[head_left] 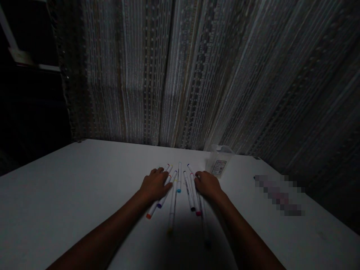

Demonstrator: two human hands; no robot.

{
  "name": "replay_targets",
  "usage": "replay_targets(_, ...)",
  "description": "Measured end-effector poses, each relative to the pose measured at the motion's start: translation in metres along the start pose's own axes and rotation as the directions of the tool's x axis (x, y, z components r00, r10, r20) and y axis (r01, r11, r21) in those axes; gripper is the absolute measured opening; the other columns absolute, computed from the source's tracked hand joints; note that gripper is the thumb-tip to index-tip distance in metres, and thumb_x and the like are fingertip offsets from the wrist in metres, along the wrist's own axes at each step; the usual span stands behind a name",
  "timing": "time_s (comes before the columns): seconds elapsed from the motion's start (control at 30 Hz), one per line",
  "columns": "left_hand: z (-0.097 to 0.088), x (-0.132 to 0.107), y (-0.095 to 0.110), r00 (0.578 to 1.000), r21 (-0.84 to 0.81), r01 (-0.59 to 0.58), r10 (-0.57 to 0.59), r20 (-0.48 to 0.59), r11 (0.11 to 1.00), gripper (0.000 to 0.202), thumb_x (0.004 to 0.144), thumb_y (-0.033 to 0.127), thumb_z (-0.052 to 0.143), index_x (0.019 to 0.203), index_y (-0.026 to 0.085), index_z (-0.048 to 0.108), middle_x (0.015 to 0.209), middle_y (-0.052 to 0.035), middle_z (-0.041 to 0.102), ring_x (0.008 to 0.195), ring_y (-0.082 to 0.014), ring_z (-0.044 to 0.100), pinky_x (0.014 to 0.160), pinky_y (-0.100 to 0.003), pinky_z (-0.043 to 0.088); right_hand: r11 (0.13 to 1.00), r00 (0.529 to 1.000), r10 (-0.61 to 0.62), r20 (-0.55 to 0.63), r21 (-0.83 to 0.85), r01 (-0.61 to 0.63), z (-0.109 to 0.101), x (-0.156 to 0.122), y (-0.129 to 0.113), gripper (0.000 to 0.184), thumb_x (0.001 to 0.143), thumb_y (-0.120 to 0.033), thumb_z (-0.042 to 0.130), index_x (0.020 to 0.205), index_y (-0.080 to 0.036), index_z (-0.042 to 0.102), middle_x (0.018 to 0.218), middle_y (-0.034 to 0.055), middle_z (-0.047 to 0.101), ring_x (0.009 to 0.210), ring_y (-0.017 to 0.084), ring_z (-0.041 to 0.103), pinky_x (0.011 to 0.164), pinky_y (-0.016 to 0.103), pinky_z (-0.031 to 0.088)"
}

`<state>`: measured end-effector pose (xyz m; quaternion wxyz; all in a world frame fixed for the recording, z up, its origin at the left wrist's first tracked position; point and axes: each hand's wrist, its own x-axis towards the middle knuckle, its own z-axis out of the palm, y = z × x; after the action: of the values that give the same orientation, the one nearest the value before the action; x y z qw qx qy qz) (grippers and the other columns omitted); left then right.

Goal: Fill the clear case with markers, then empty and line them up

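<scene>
Several white markers with coloured ends lie loosely fanned on the white table in the middle of the view. My left hand [156,183] lies over the left-hand markers, fingers loosely bent and thumb apart. Under and beside it are an orange-ended marker [152,210] and a purple-ended marker [163,199]. My right hand [207,183] rests against the right side of the group, its fingertips at a pink-ended marker [196,198]; its fingers are partly hidden. Between the hands lie a blue-ended marker [179,176], a yellow-ended marker [172,210] and a black-ended marker [189,193].
A clear plastic container [219,159] with a printed label stands behind my right hand. Farther right, a blurred-out item [278,195] lies on the table [84,187]. A striped curtain [168,75] hangs along the table's far edge. The room is dim.
</scene>
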<state>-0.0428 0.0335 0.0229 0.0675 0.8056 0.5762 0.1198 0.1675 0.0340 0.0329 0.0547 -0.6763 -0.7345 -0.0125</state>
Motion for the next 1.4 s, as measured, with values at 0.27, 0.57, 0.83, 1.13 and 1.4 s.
replay_targets(0.27,0.019,0.000,-0.017,0.993,-0.026,-0.114,0.114,-0.025,0.993,0.042,0.082,0.040,0.045,0.118,0.020,0.049,0.134,-0.0116,0.039,0.126,-0.0292,0.029,0.097,-0.046,0.033,0.996,0.991,-0.040,0.127,0.083,0.030,-0.001,-0.012,0.021,0.049,0.074,-0.015,0.045,0.123,-0.020,0.047,0.111,0.0090,0.059,0.100,0.021,0.055,0.078,0.029,0.037)
replay_targets(0.57,0.019,-0.002,-0.016,0.991,-0.018,-0.122,0.121,-0.048,0.992,0.039,0.082,0.040,0.046,0.116,0.021,0.049,0.131,-0.0085,0.043,0.123,-0.0271,0.032,0.098,-0.043,0.034,0.999,0.966,-0.003,0.257,0.041,-0.008,-0.009,-0.013,0.014,0.025,0.076,-0.034,0.051,0.094,-0.018,0.053,0.085,0.0067,0.062,0.075,0.019,0.057,0.057,0.025,0.031)
replay_targets(0.83,0.018,-0.002,-0.015,0.992,0.013,-0.122,0.122,-0.028,0.992,0.042,0.083,0.041,0.044,0.118,0.019,0.048,0.131,-0.0097,0.042,0.123,-0.0292,0.032,0.096,-0.044,0.036,0.995,0.994,0.093,0.052,0.039,-0.095,0.009,-0.005,0.008,0.033,0.087,-0.041,0.034,0.103,-0.015,0.047,0.098,0.0118,0.060,0.086,0.023,0.057,0.066,0.030,0.035)
replay_targets(1.13,0.016,-0.003,-0.014,0.991,-0.021,-0.131,0.131,-0.027,0.991,0.044,0.082,0.047,0.045,0.114,0.017,0.051,0.132,-0.0121,0.040,0.124,-0.0299,0.032,0.098,-0.044,0.033,0.997,0.998,0.065,0.014,-0.042,-0.064,0.011,-0.012,-0.014,0.050,0.080,-0.052,0.040,0.112,-0.015,0.045,0.106,0.0136,0.051,0.086,0.028,0.058,0.066,0.034,0.040)
replay_targets(1.4,0.017,-0.005,-0.016,0.996,-0.004,-0.084,0.084,-0.018,0.996,0.041,0.086,0.038,0.041,0.121,0.019,0.045,0.134,-0.0113,0.038,0.126,-0.0274,0.029,0.099,-0.043,0.032,0.999,0.997,0.034,-0.062,0.033,-0.032,0.010,-0.013,-0.011,0.047,0.083,-0.045,0.040,0.116,-0.012,0.049,0.111,0.0158,0.050,0.100,0.028,0.050,0.078,0.037,0.041)
